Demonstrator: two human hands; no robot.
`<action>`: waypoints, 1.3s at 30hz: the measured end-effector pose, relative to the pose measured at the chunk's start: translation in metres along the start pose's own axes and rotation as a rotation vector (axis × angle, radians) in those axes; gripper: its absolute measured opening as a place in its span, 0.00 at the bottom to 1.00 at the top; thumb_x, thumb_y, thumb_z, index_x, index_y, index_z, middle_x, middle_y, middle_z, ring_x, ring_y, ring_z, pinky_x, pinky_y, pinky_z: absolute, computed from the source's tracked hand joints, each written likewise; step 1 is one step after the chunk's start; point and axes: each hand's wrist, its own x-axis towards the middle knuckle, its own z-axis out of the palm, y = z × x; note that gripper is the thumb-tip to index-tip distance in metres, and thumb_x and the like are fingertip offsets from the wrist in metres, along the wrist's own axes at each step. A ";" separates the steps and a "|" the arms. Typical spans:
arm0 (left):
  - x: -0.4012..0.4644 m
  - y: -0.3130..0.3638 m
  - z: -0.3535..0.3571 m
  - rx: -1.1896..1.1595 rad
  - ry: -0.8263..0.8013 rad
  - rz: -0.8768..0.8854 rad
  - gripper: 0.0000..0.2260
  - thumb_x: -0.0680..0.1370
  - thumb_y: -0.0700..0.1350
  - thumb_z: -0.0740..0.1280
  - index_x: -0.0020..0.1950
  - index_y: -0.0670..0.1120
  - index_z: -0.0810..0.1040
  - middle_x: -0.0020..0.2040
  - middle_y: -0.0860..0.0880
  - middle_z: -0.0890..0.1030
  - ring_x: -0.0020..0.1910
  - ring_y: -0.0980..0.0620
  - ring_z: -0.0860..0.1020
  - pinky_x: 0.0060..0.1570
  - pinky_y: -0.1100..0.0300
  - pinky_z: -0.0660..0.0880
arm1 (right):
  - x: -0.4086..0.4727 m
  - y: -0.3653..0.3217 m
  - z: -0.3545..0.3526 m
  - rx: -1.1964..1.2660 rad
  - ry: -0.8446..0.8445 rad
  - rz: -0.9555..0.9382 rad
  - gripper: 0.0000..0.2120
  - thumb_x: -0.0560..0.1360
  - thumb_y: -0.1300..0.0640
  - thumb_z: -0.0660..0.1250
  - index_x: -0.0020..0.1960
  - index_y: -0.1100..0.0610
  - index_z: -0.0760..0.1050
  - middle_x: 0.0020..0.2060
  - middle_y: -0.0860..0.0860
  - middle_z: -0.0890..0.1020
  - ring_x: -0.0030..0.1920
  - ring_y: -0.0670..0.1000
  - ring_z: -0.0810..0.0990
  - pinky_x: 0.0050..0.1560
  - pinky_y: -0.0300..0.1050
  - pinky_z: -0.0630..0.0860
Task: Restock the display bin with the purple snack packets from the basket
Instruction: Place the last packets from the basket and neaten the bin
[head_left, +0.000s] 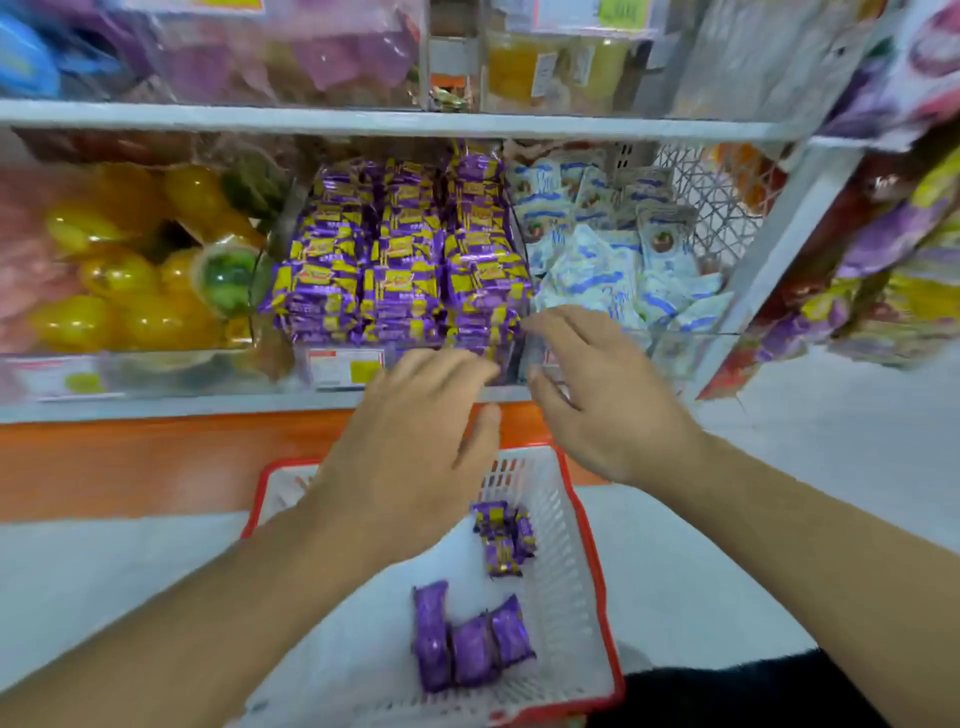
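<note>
Shop shelving held the display bin (400, 358), already packed. Both hands (415, 431) (597, 395) hovered released at its front; remaining purple packets (470, 636) lay below in the basket (597, 545), nearer the left hand.

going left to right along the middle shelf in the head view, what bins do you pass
yellow fruit-shaped jellies → purple snack packets in the display bin → white and blue packets → white lattice basket

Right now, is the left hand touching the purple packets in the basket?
Apart. The head view shows the left hand raised near the shelf, with bare basket floor between it and the purple packets.
</note>
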 end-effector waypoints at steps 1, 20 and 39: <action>-0.014 0.000 0.019 -0.011 -0.042 -0.023 0.16 0.82 0.51 0.58 0.65 0.47 0.77 0.62 0.48 0.79 0.60 0.44 0.76 0.62 0.46 0.72 | -0.015 0.002 0.011 -0.010 -0.041 0.025 0.19 0.78 0.52 0.62 0.67 0.58 0.73 0.62 0.56 0.76 0.63 0.60 0.74 0.64 0.55 0.73; -0.149 -0.062 0.293 -0.054 -1.040 -0.207 0.36 0.78 0.72 0.56 0.83 0.59 0.55 0.84 0.52 0.53 0.82 0.46 0.53 0.80 0.47 0.55 | -0.162 0.047 0.193 -0.091 -0.327 0.364 0.34 0.80 0.40 0.60 0.81 0.54 0.63 0.82 0.55 0.60 0.84 0.54 0.42 0.81 0.58 0.58; -0.119 -0.055 0.257 -0.277 -0.809 -0.373 0.27 0.79 0.55 0.70 0.77 0.54 0.67 0.70 0.52 0.75 0.65 0.51 0.76 0.62 0.54 0.76 | -0.158 0.045 0.186 -0.099 -0.318 0.340 0.34 0.76 0.44 0.65 0.78 0.56 0.66 0.80 0.56 0.65 0.84 0.59 0.47 0.81 0.62 0.55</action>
